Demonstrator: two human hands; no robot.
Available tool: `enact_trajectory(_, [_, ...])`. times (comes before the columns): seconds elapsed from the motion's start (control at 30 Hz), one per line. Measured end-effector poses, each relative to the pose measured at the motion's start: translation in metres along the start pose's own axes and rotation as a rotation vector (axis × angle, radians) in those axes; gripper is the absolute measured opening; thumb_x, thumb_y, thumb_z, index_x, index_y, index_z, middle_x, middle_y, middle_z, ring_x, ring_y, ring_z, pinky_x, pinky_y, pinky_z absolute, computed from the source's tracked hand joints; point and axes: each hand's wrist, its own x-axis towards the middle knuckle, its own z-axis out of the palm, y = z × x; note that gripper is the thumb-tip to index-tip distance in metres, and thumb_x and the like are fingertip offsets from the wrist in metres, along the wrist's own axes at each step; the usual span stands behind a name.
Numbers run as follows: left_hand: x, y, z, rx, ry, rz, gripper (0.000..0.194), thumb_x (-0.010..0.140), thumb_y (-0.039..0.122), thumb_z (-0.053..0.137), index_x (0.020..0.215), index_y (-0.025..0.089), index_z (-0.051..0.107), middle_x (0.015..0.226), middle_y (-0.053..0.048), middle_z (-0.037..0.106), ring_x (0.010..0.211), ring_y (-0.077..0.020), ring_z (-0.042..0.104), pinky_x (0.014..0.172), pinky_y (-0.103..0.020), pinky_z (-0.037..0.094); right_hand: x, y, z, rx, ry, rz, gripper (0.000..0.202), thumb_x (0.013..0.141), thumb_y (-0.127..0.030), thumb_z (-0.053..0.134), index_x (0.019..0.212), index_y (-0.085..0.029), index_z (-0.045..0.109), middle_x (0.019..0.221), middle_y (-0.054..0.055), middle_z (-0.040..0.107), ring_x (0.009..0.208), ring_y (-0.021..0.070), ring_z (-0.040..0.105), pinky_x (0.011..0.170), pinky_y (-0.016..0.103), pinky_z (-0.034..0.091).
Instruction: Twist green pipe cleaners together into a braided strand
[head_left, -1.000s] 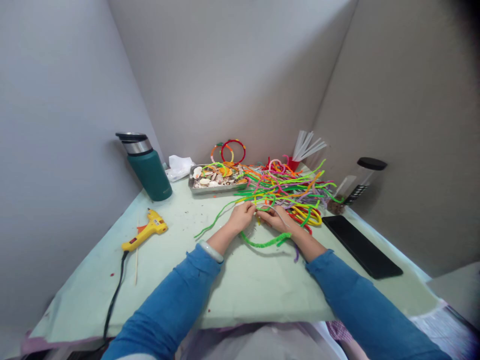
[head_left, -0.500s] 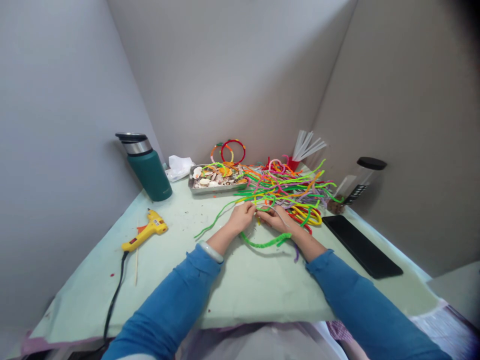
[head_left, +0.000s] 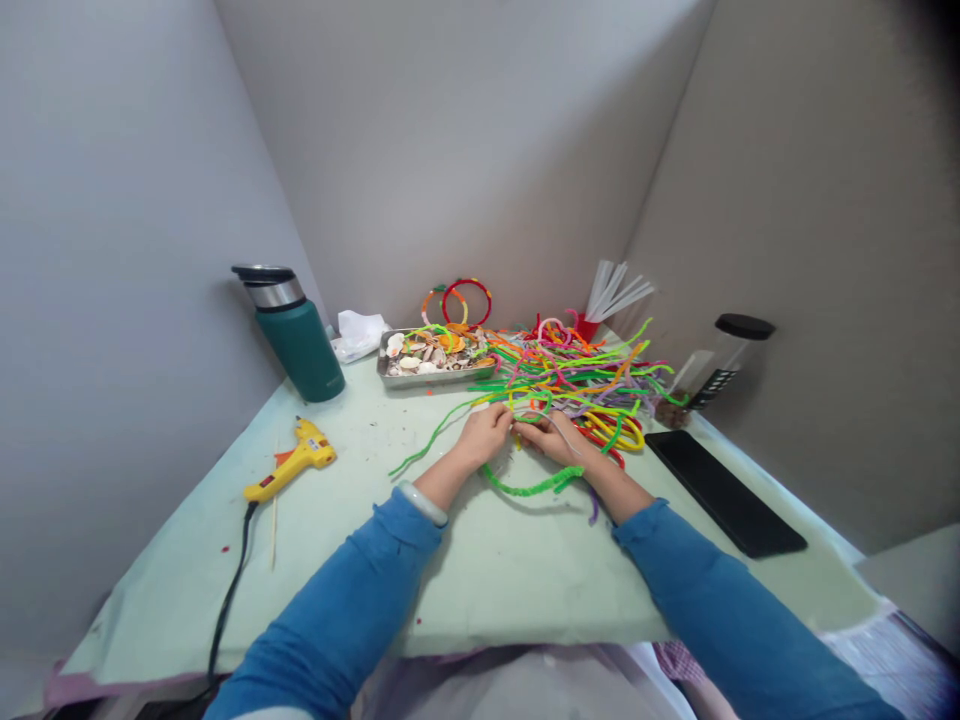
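Observation:
My left hand point(head_left: 486, 434) and my right hand point(head_left: 552, 438) meet over the middle of the table, fingers pinched close together. Between them is a ring wrapped with green pipe cleaner point(head_left: 532, 488), whose fuzzy lower curve hangs below both hands. A yellow strand shows at the fingertips, and a thin pale strand crosses the back of my right hand. Just where the fingers grip is partly hidden. Beyond the hands lies a heap of coloured pipe cleaners point(head_left: 570, 370); one long green strand trails out to the left of my left hand.
At left are a yellow glue gun point(head_left: 292, 468) with a black cord and a teal bottle point(head_left: 300, 345). A metal tray point(head_left: 435, 378) of shells stands at the back, near two wrapped rings point(head_left: 466, 281). On the right are a black phone-like slab point(head_left: 724, 495), a clear container point(head_left: 724, 365) and glue sticks point(head_left: 613, 292).

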Motion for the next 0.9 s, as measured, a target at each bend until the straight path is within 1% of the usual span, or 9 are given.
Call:
enact_trajectory(0.2, [-0.0001,0.0010,-0.0003,0.035,-0.006,-0.018,0.024,0.084,0.027,0.037,0.075,0.017,0.057,0.075,-0.003,0.061,0.067,-0.0120,0.050,0.059,-0.023,0.032,-0.0001,0.0004,0.0003,0.009,-0.005,0.000,0.029,0.075,-0.041,0.050,0.056,-0.019,0.045,0.050,-0.003,0.042,0.053,0.0116,0.042,0.051,0.024,0.037])
enact_trajectory(0.67, [-0.0002,-0.0012,0.0011,0.030,-0.003,0.003,0.024,0.084,0.027,0.037,0.074,0.017,0.056,0.074,-0.003,0.061,0.067,-0.0125,0.050,0.059,-0.023,0.031,0.0007,-0.0005,0.0011,0.007,0.018,-0.008,0.023,0.075,-0.039,0.048,0.065,-0.018,0.052,0.053,-0.002,0.046,0.054,0.0119,0.043,0.053,0.024,0.037])
enact_trajectory(0.9, [-0.0001,-0.0015,0.0010,0.045,-0.007,0.005,0.024,0.084,0.027,0.036,0.072,0.017,0.055,0.073,-0.002,0.060,0.066,-0.0123,0.050,0.058,-0.023,0.031,0.0012,0.0052,0.0006,-0.019,0.029,-0.004,0.024,0.075,-0.039,0.048,0.066,-0.017,0.053,0.053,-0.002,0.047,0.054,0.0119,0.043,0.052,0.024,0.036])
